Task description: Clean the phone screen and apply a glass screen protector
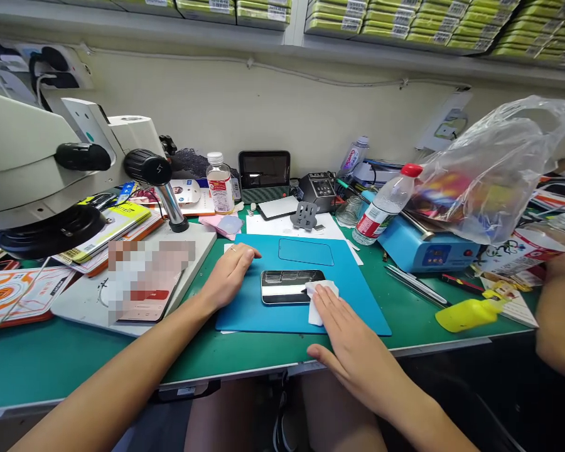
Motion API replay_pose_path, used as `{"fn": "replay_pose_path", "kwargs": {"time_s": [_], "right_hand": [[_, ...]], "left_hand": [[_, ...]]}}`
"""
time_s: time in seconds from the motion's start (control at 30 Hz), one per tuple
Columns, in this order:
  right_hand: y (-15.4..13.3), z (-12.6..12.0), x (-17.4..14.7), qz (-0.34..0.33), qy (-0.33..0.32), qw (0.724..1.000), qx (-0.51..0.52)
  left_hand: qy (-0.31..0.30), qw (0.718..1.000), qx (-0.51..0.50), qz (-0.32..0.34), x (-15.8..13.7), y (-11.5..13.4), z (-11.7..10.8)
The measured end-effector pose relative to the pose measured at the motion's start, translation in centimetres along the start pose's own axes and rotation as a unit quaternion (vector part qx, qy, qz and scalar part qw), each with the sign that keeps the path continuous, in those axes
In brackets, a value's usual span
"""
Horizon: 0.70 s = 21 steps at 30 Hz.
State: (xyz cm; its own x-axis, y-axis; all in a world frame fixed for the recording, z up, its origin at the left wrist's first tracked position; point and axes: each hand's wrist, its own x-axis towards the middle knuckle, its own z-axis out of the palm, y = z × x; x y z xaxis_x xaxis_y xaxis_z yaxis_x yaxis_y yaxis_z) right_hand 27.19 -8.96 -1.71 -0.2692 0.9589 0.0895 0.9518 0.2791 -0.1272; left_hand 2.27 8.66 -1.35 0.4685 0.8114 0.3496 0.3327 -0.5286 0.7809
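A phone (282, 287) with a glossy black face lies flat on a blue mat (358, 307), reflecting a white light bar. My right hand (346, 320) presses a folded white tissue (315, 317) against the phone's right end, fingers together over it and thumb held apart. Left of the phone, my left hand (230, 273) rests on the mat's edge with its fingers loosely curled and a ring on one finger; it does not touch the phone. Behind the phone, a thin black rectangular frame outline (306, 252) lies on the mat.
A microscope (37, 169) stands at left, its base (85, 307) bearing another phone (155, 295). A red-capped bottle (386, 207), a blue device (428, 245), tweezers (417, 285) and a yellow squeeze bottle (471, 314) are at right. Another person's arm (562, 314) shows at the right edge.
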Motion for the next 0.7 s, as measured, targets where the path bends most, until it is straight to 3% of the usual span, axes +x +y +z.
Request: {"fn": "replay_pose_path", "kwargs": {"time_s": [0.33,0.7], "right_hand": [[0.3,-0.4,-0.2,0.024,-0.012,1.0,0.002],[-0.7,-0.6,0.4,0.017,-0.008,0.999,-0.039]], "left_hand": [[-0.115,0.992,0.042,0.032,-0.1,0.1,0.2],[-0.113,0.992,0.046,0.013,0.0,-0.2,0.3]]}}
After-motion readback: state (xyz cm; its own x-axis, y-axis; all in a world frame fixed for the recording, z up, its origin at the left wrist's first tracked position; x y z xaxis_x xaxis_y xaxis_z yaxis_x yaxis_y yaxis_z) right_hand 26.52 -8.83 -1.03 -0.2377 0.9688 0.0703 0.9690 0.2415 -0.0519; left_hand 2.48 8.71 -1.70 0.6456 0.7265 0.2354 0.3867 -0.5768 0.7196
